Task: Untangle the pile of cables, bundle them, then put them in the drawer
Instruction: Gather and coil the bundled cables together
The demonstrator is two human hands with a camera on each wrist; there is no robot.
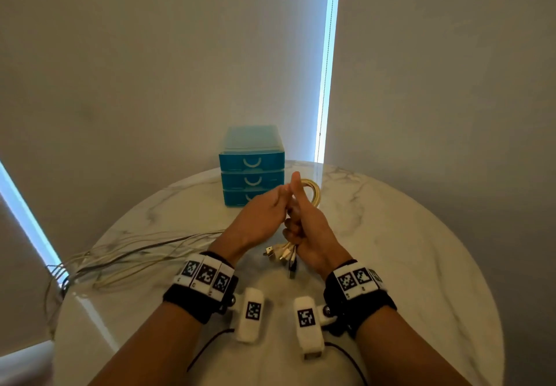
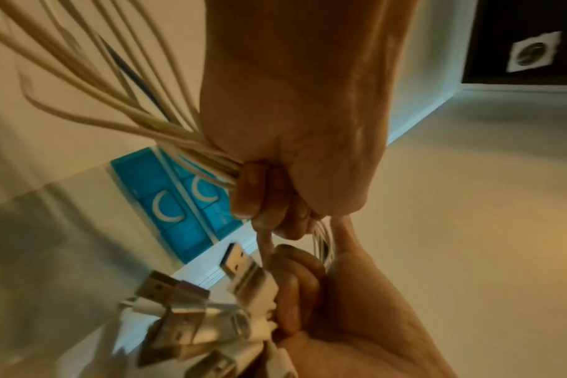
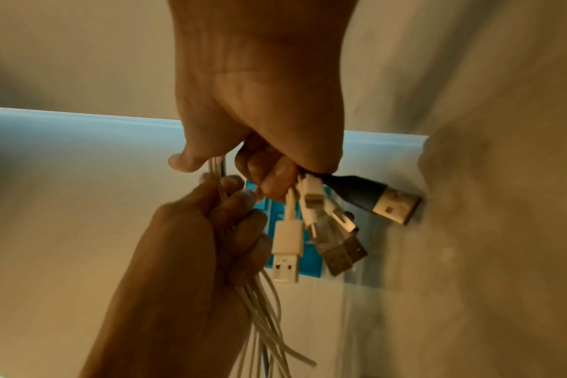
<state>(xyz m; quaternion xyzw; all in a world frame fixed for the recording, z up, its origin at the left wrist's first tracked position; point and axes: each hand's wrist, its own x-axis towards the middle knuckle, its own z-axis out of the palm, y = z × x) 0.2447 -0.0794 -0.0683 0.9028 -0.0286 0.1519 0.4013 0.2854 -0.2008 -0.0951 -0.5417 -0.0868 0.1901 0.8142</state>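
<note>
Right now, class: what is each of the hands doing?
Left hand: closed around the cables.
Right hand: closed around the cables near their plugs.

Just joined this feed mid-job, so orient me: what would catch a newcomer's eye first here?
Two bare hands meet over a round white marble table: the right hand grips a bunch of pale cables by their USB plugs, and the left hand grips the same strands beside it. The loose cable tails trail off the table's left edge. Behind the hands stands a small teal three-drawer plastic chest, drawers shut.
</note>
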